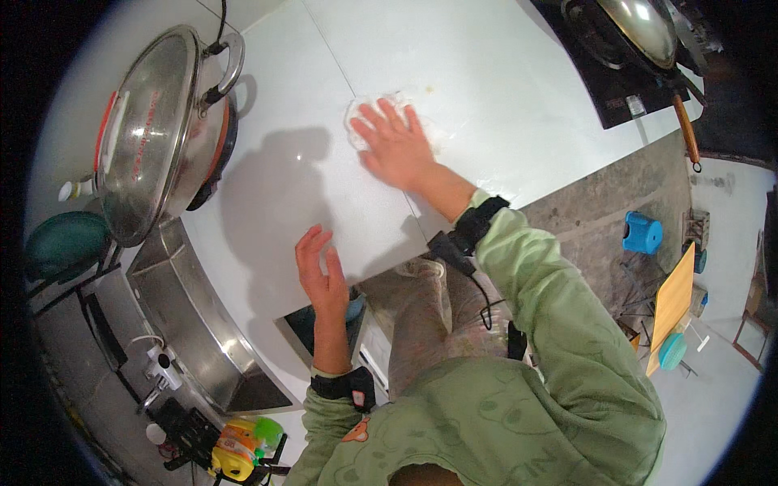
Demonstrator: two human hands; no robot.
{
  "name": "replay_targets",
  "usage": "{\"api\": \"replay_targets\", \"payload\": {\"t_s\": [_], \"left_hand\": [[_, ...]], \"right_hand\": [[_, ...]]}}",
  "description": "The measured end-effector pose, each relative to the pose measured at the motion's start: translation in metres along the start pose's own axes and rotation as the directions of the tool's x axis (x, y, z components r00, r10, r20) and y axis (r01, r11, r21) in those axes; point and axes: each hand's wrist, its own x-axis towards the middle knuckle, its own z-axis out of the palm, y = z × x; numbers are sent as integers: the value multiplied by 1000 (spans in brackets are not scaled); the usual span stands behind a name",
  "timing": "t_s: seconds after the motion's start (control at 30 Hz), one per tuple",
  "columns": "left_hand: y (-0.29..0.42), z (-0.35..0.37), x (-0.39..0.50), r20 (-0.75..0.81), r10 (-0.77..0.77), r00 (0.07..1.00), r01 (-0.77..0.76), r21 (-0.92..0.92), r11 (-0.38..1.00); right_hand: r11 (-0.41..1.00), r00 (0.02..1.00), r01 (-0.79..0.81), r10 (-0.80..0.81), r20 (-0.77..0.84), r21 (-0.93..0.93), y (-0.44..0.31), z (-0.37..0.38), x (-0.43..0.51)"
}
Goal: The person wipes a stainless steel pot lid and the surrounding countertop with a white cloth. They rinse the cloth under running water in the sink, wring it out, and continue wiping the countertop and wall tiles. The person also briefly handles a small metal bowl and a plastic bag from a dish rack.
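Note:
My right hand (pixel 398 146) lies palm down, fingers spread, on a thin whitish cloth (pixel 354 126) on the white countertop (pixel 486 79). The cloth shows only past my fingertips and beside the hand; its material is unclear. Around it the surface has wet-looking streaks and a small yellowish spot (pixel 430 89). Over the counter's front edge hangs my left hand (pixel 319 267), fingers loosely curved, with nothing seen in it. Both wrists wear black bands.
A large lidded steel wok (pixel 158 133) stands at the left, above a steel sink (pixel 188 291) and tap (pixel 163 370). At the upper right a pan (pixel 644 30) with a wooden handle rests on a black cooktop (pixel 614 103). Yellow bottles (pixel 234 449) are at the lower left.

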Motion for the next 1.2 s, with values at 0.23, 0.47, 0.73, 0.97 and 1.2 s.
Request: {"api": "replay_targets", "payload": {"t_s": [0.23, 0.47, 0.73, 0.97, 1.2], "left_hand": [[16, 3, 7, 3, -58, 998, 58, -68, 996], [13, 15, 22, -11, -76, 997, 75, -75, 994], [18, 39, 74, -93, -130, 987, 118, -125, 985], [24, 49, 89, -41, -142, 989, 136, -123, 983], [13, 63, 90, -83, -251, 964, 226, -234, 946]], "right_hand": [[900, 917, -399, 397, -48, -174, 96, -46, 24], [998, 998, 28, -25, 61, -61, -11, -2, 27], [996, 995, -55, 60, 78, -73, 29, -20, 138], [898, 899, -438, 437, -22, -49, 111, -55, 89], [981, 992, 116, -107, -61, 159, 20, -23, 46]]}}
